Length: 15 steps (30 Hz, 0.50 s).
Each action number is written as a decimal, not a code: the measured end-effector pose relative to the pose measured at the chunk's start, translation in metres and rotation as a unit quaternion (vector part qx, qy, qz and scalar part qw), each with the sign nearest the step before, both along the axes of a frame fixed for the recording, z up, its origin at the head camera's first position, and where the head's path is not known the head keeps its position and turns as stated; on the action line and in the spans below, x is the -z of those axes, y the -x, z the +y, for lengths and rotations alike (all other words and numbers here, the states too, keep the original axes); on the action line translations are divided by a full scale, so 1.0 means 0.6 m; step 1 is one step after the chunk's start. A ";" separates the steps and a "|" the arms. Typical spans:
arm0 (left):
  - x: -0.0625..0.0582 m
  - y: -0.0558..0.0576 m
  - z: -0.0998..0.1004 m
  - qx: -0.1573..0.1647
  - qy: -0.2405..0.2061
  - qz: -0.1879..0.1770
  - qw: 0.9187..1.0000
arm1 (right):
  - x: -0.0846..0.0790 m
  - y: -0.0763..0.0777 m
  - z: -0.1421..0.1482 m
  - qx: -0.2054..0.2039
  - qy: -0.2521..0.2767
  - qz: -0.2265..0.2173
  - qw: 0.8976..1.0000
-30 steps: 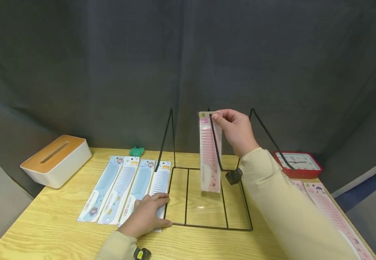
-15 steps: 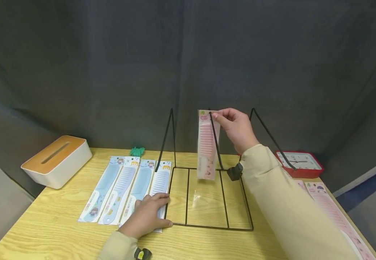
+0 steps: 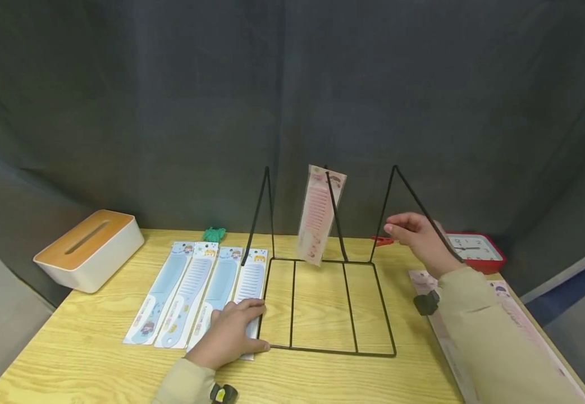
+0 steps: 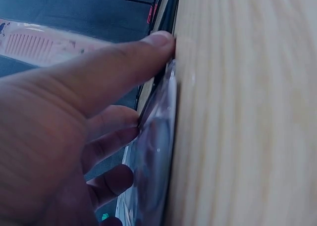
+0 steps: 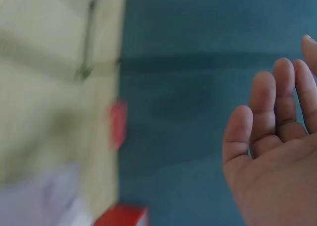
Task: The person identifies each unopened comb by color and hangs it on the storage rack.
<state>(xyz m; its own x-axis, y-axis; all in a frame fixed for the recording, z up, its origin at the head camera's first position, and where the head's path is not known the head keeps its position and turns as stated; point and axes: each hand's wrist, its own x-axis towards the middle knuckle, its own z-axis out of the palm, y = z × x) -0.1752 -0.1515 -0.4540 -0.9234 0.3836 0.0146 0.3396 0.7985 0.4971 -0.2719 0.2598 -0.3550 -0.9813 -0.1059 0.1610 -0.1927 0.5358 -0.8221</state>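
Observation:
A packaged pink comb (image 3: 315, 216) hangs tilted on the middle hook of the black wire rack (image 3: 323, 351), its lower end swung to the left. To its right, my right hand (image 3: 421, 242) is in the air behind the rack's right hook wire, fingers relaxed and holding nothing; the right wrist view shows its bare palm. My left hand (image 3: 228, 334) rests at the rack's front left corner, over the lower part of a packaged blue comb (image 3: 250, 280). In the left wrist view the thumb (image 4: 159, 39) touches the rack's base wire, fingers loosely bent beside the comb's clear wrapper.
Further packaged blue combs (image 3: 191, 292) lie side by side left of the rack. Packaged pink combs (image 3: 504, 297) lie under my right forearm. A red alarm clock (image 3: 476, 249), a small red clip (image 3: 383, 241), green yarn (image 3: 214, 234) and a tissue box (image 3: 87, 252) stand or lie farther back.
My right hand has let go of the pink comb, moving right and down. The comb has risen slightly and now hangs tilted from the middle hook. My left hand has stayed in place.

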 end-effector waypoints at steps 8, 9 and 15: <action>-0.002 0.000 -0.001 -0.001 0.002 -0.001 1.000 | 0.100 -0.002 0.125 0.083 -0.079 -0.105 0.988; -0.002 -0.001 -0.001 -0.002 0.002 -0.001 1.000 | 0.110 -0.001 0.135 0.089 -0.103 -0.122 0.983; -0.003 -0.002 0.000 -0.001 0.000 -0.003 1.000 | 0.145 0.011 0.167 0.077 -0.239 -0.153 0.956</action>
<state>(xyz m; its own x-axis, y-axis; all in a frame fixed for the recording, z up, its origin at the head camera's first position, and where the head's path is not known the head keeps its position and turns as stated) -0.1742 -0.1516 -0.4520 -0.9241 0.3821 0.0087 0.3351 0.7990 0.4993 -0.2787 0.3601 -0.4421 -0.9847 0.0543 -0.1658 0.1287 0.8674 -0.4807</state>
